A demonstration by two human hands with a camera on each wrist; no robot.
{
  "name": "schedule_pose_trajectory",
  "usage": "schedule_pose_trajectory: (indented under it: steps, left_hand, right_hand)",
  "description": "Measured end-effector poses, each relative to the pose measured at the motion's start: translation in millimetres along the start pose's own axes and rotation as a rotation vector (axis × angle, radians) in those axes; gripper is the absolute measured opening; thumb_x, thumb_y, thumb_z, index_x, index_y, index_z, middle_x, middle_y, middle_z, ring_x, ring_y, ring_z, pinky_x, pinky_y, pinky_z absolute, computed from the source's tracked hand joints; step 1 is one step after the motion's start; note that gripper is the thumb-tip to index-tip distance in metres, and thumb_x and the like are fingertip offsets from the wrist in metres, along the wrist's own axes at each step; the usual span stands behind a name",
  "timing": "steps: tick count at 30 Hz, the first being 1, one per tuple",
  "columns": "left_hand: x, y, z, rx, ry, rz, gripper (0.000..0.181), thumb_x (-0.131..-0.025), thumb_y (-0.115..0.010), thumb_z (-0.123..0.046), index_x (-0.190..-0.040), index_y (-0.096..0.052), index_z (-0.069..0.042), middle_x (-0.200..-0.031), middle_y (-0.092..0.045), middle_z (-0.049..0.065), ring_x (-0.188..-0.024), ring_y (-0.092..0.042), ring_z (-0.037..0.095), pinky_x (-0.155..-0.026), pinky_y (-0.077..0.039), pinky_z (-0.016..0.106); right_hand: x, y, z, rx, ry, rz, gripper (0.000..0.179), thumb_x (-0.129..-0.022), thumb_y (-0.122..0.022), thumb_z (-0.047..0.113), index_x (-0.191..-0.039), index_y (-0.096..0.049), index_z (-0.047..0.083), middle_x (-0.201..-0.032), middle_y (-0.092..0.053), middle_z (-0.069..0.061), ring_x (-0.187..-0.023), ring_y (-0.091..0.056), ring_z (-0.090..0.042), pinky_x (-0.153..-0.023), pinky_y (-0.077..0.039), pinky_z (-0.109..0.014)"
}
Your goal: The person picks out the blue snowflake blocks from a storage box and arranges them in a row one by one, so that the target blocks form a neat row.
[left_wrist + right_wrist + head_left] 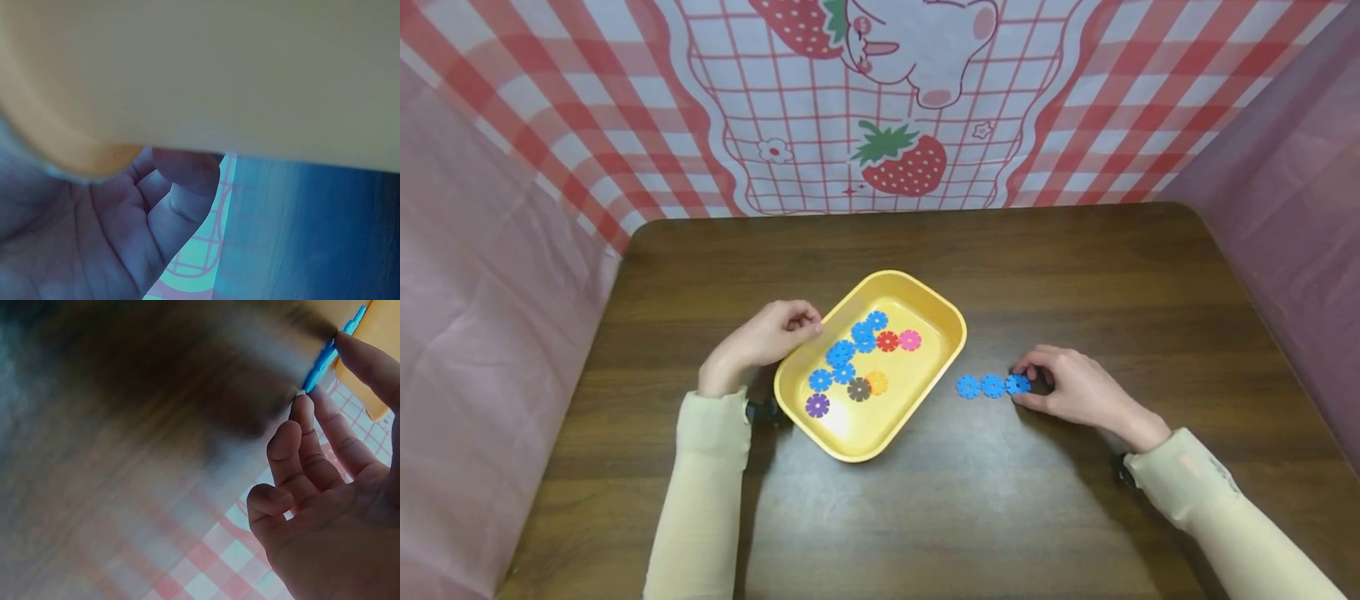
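Three blue notched snowflake discs form a row on the table, edge to edge; whether they interlock I cannot tell. My right hand pinches the rightmost disc between thumb and fingers. From the right wrist, a blue disc shows edge-on at the fingertips, while the other fingers curl loosely. Beside the left rim of a yellow tray is my left hand, its fingers loosely curled and its thumb tip at the rim. The tray wall hides part of that hand in the left wrist view.
Inside the tray lie several blue discs, plus a red disc, a pink disc, a purple disc, a dark disc and an orange disc. A patterned cloth hangs behind the wooden table.
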State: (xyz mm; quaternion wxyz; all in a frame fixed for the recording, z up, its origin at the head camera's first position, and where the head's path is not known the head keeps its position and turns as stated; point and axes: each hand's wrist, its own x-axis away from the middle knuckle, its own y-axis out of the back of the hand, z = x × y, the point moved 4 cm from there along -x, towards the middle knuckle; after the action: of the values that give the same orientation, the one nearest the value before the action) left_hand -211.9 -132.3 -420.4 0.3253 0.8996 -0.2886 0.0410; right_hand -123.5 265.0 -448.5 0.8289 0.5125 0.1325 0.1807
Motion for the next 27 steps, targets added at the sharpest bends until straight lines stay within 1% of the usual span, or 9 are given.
schedule_pose_trajectory:
  steps: [3, 10, 17, 24, 27]
  left_hand:
    - [0.1, 0.3, 0.1, 0.001, -0.006, -0.003, 0.019, -0.098, -0.064, -0.018, -0.108, -0.067, -0.001, -0.092, -0.065, 0.010, -0.082, -0.057, 0.025, -0.076, -0.052, 0.034]
    - [-2.2, -0.4, -1.0, -0.031, -0.069, -0.026, 0.018, -0.099, -0.063, -0.014, -0.103, -0.068, 0.002, -0.086, -0.065, 0.010, -0.077, -0.057, 0.020, -0.072, -0.048, 0.032]
    - [-1.2, -0.4, -2.6, -0.031, -0.068, -0.022, 0.019, -0.099, -0.063, -0.015, -0.105, -0.068, 0.002, -0.088, -0.066, 0.011, -0.078, -0.057, 0.020, -0.072, -0.049, 0.033]
    - [-1.2, -0.1, -1.4, -0.027, -0.059, -0.019, 0.019, -0.099, -0.063, -0.015, -0.105, -0.068, 0.002, -0.089, -0.065, 0.011, -0.078, -0.057, 0.020, -0.072, -0.048, 0.033]
    - [-1.4, 0.1, -1.1, -0.030, -0.055, -0.015, 0.019, -0.099, -0.062, -0.015, -0.105, -0.068, 0.002, -0.089, -0.065, 0.011, -0.078, -0.056, 0.020, -0.072, -0.048, 0.033]
  right_hand:
    - [-0.1, 0.4, 0.5, 0.002, 0.010, -0.012, 0.028, -0.073, -0.089, 0.020, -0.094, -0.071, 0.013, -0.079, -0.056, 0.007, -0.070, -0.051, -0.011, -0.061, -0.043, -0.028]
    - [0.8, 0.1, -0.2, -0.007, 0.026, -0.020, 0.028, -0.074, -0.088, 0.023, -0.095, -0.071, 0.015, -0.080, -0.055, 0.009, -0.069, -0.050, -0.008, -0.060, -0.042, -0.026]
    - [1.0, 4.8, -1.8, -0.029, 0.018, -0.024, 0.029, -0.076, -0.088, 0.023, -0.098, -0.071, 0.014, -0.079, -0.056, 0.008, -0.066, -0.049, -0.010, -0.058, -0.040, -0.026]
    - [-3.6, 13.2, 5.9, -0.082, 0.083, -0.068, 0.028, -0.076, -0.088, 0.018, -0.096, -0.070, 0.011, -0.077, -0.056, 0.006, -0.064, -0.048, -0.010, -0.056, -0.039, -0.023]
    - [-6.9, 18.7, 11.5, -0.088, 0.110, -0.079, 0.028, -0.076, -0.088, 0.017, -0.096, -0.071, 0.010, -0.078, -0.056, 0.006, -0.064, -0.048, -0.010, -0.057, -0.040, -0.023]
